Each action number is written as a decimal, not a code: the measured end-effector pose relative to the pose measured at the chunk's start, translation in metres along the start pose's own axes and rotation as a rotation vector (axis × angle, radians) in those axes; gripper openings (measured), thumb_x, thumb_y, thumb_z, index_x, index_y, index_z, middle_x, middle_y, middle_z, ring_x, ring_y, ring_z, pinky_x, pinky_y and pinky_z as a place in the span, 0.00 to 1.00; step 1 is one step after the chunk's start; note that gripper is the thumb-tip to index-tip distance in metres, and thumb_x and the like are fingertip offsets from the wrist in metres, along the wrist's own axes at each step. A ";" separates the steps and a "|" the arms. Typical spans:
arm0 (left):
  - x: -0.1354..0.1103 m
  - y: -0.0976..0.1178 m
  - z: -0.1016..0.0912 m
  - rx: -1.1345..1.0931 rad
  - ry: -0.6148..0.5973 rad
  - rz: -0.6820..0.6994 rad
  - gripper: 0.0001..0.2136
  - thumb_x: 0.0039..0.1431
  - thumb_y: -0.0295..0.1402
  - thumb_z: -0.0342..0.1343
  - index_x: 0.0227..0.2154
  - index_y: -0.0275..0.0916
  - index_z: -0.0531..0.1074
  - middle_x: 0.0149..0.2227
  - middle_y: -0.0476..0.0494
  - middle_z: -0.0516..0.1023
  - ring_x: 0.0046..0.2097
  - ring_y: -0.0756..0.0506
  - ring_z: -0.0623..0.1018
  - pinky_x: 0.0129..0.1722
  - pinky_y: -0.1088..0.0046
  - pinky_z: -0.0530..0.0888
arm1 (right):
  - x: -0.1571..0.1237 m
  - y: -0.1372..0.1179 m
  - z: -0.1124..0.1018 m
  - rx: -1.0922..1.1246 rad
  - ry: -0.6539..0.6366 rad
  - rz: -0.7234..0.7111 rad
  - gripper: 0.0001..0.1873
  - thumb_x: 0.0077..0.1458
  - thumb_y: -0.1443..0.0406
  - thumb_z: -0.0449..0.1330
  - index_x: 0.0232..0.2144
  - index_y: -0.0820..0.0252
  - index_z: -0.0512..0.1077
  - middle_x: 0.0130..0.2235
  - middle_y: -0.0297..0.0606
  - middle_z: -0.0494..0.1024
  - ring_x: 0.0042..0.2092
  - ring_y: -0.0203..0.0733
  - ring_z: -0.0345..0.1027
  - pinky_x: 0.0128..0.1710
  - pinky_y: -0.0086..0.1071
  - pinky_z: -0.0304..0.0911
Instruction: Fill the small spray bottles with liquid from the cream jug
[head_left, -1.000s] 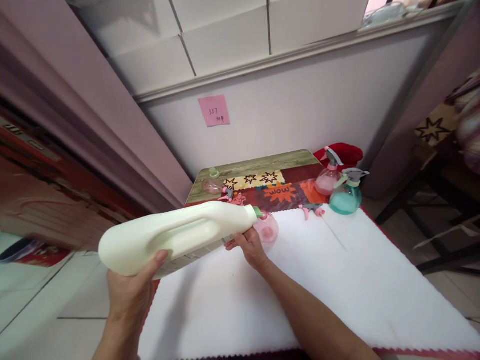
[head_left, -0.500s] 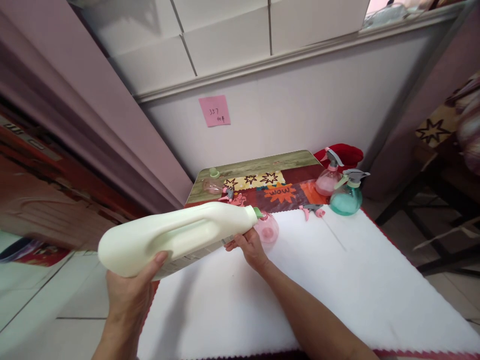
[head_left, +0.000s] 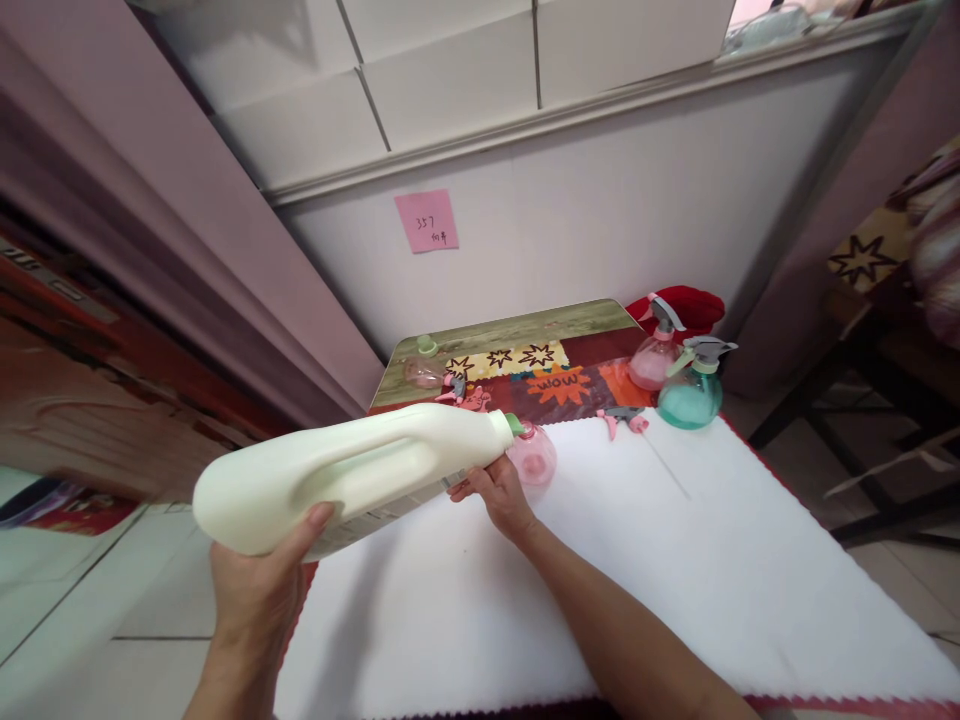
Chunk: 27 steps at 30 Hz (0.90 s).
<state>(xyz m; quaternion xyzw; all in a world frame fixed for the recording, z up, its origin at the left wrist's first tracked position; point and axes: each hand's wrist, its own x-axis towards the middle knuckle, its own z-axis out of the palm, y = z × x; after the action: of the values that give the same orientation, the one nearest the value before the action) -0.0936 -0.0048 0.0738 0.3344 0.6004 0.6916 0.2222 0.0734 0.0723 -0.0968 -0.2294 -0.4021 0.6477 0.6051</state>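
Note:
A large pale-green detergent bottle (head_left: 360, 470) lies tilted nearly level across my view, its green spout at the mouth of a round pink spray bottle (head_left: 536, 458). My left hand (head_left: 262, 570) is closed around the lower part of the detergent bottle, thumb on its side. Near the neck, my right hand (head_left: 495, 495) supports it from beneath with closed fingers, right beside the pink bottle. A pink-and-grey spray head (head_left: 624, 420) with a thin tube lies on the white cloth to the right. Whether liquid is flowing is hard to make out.
At the table's back right stand a pink spray bottle (head_left: 654, 360) and a green spray bottle (head_left: 691, 395), both with spray heads. Another clear pink spray bottle (head_left: 426, 373) lies at the back left, near a green cap (head_left: 427, 345). A dark stool (head_left: 840, 400) is on the right.

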 end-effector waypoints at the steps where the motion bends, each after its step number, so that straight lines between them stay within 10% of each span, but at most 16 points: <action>1: -0.001 0.001 0.000 -0.001 0.005 -0.002 0.28 0.22 0.25 0.75 0.36 0.38 0.80 0.33 0.43 0.83 0.37 0.41 0.81 0.31 0.74 0.81 | 0.000 0.000 0.000 0.001 0.003 0.002 0.28 0.52 0.46 0.67 0.44 0.62 0.69 0.29 0.38 0.82 0.29 0.47 0.79 0.29 0.40 0.79; 27: -0.004 0.006 0.006 0.005 0.011 0.007 0.30 0.21 0.27 0.75 0.37 0.36 0.79 0.36 0.42 0.83 0.41 0.38 0.82 0.35 0.69 0.81 | 0.000 -0.003 0.001 0.005 0.004 0.007 0.29 0.51 0.45 0.67 0.43 0.61 0.70 0.28 0.38 0.82 0.29 0.46 0.79 0.28 0.40 0.79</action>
<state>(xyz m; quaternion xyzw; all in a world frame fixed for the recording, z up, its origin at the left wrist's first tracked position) -0.0859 -0.0048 0.0796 0.3335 0.6019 0.6928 0.2157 0.0745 0.0715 -0.0938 -0.2303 -0.3984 0.6504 0.6043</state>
